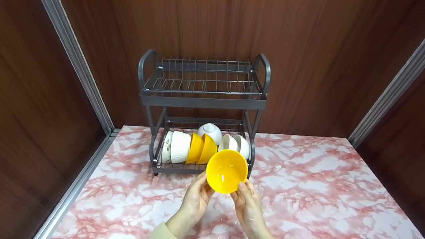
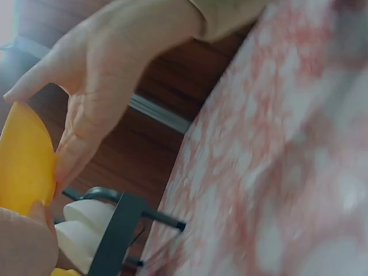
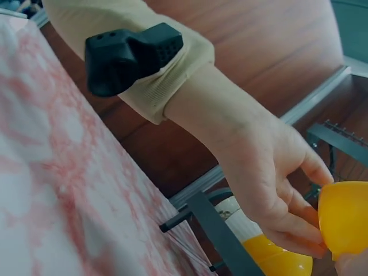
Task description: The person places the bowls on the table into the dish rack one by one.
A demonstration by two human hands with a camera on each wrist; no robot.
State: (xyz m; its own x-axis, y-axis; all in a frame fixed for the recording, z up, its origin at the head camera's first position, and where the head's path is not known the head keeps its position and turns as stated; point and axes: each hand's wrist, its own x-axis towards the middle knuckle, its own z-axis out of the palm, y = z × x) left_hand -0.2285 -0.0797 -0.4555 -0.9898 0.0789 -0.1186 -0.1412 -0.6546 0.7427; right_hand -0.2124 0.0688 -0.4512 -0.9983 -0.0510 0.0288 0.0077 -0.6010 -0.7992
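Observation:
Both hands hold a yellow bowl in front of the rack, its glossy inside tilted towards the head camera. My left hand grips its left side near the rim. On the lower right, my right hand holds it, with the thumb at the rim and the fingers partly hidden behind. In the left wrist view the yellow bowl shows side-on between the hands. The right wrist view catches only part of the yellow bowl.
A dark two-tier dish rack stands behind the hands. Its lower tier carries a leaf-patterned bowl, a ribbed white bowl, yellow bowls, an upturned white bowl and other white bowls. Wooden walls surround the marbled tabletop.

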